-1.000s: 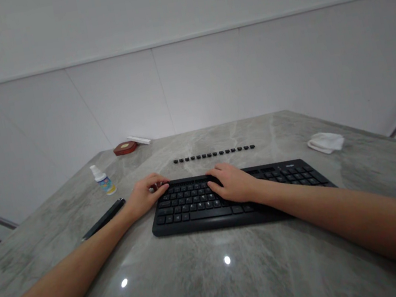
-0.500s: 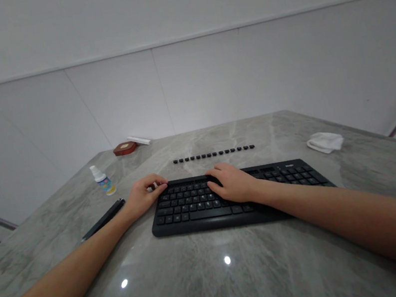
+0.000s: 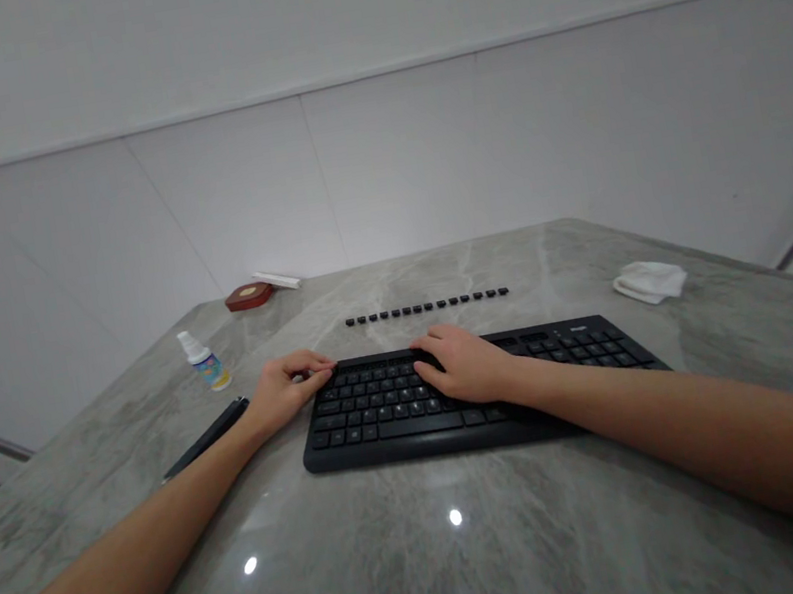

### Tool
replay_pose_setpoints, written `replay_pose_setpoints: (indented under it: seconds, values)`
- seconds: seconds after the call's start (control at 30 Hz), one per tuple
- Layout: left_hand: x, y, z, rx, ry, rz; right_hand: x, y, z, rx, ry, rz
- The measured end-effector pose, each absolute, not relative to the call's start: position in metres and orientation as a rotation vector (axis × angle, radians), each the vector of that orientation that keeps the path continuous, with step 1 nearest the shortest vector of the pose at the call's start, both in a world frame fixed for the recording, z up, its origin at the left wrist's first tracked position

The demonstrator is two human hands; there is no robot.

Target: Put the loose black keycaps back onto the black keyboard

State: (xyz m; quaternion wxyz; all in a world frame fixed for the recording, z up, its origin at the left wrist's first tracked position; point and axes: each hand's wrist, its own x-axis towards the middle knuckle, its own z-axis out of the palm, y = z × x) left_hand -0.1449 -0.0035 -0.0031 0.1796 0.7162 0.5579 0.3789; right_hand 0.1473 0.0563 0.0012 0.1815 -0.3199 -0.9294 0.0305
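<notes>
A black keyboard (image 3: 421,440) lies flat on the grey marbled table, with its top row of keys largely gone where it shows. My left hand (image 3: 290,388) has thumb and fingers closed on its far left corner. Across the keyboard's middle lies my right hand (image 3: 465,364), fingers curled over the back edge and thumb down on the keys; the palm and forearm hide part of the keys. Behind the keyboard, small black keycaps (image 3: 428,306) stand in a straight row, apart from both hands.
Left of the keyboard are a white spray bottle (image 3: 205,361) and a dark pen-like object (image 3: 208,440) partly under my left forearm. Farther back sit a reddish-brown case (image 3: 248,296) and a white strip (image 3: 276,280). A folded white cloth (image 3: 650,282) lies at right.
</notes>
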Motion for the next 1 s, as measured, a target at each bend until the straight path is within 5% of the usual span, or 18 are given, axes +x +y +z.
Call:
replay_pose_setpoints:
  seconds: [1.0]
  values:
    - [-0.151, 0.001, -0.011, 2.107, 1.579, 1.117, 0.147, 0.057, 0.001, -0.899, -2.617, 0.104]
